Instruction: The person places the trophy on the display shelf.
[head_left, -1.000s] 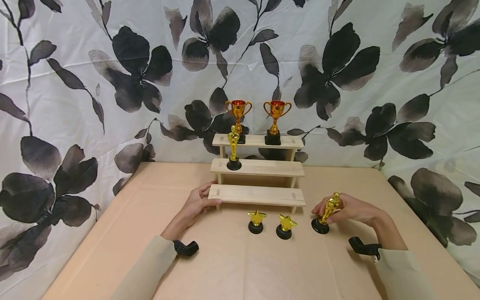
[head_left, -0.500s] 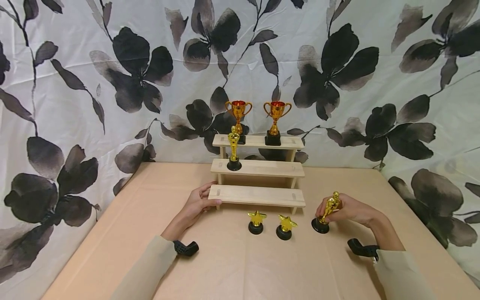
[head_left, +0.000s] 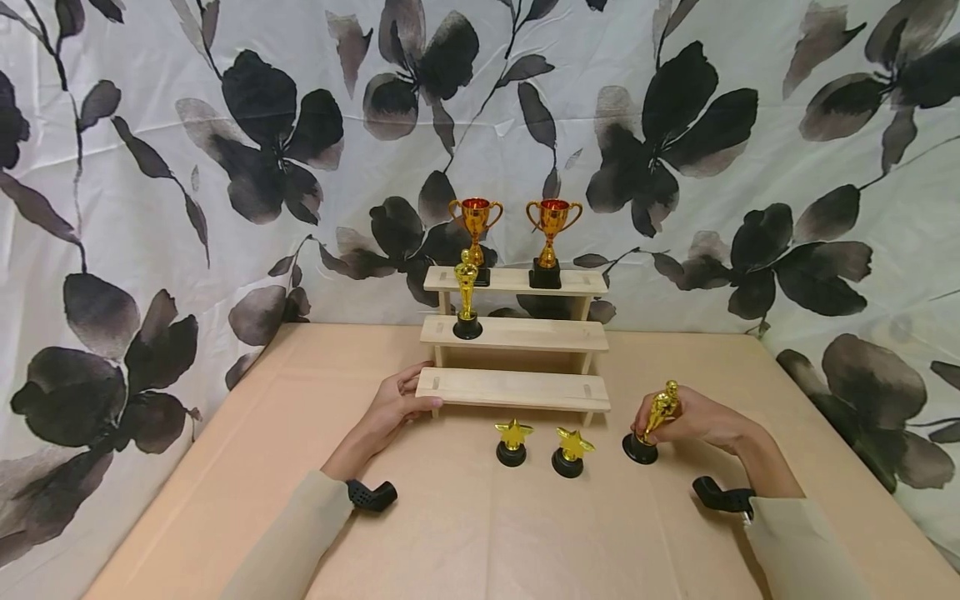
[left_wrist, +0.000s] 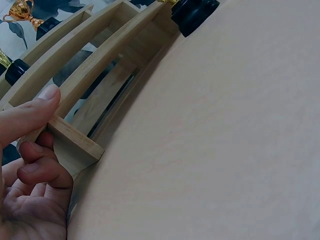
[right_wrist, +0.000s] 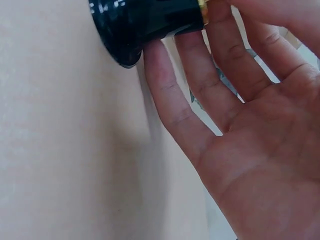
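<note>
A three-step wooden stand (head_left: 514,389) rests on the tan table by the back wall. My left hand (head_left: 401,404) grips the left end of its lowest step (left_wrist: 75,145), thumb on top, fingers curled under. My right hand (head_left: 686,417) holds a gold statuette (head_left: 651,423) with a black round base (right_wrist: 145,22), tilted, its base on the table right of the stand. Two gold star trophies (head_left: 513,442) (head_left: 570,452) stand in front of the stand. Another gold statuette (head_left: 467,294) stands on the middle step. Two gold cups (head_left: 476,235) (head_left: 552,237) stand on the top step.
A white cloth with black flowers (head_left: 225,167) hangs behind and at both sides. The tan table (head_left: 480,533) stretches bare toward me. Black wrist mounts (head_left: 371,497) (head_left: 722,497) sit on both beige sleeves.
My right hand with the gold statuette has drawn slightly left and up; the statuette stays tilted with its base on the table. The left hand has not moved.
</note>
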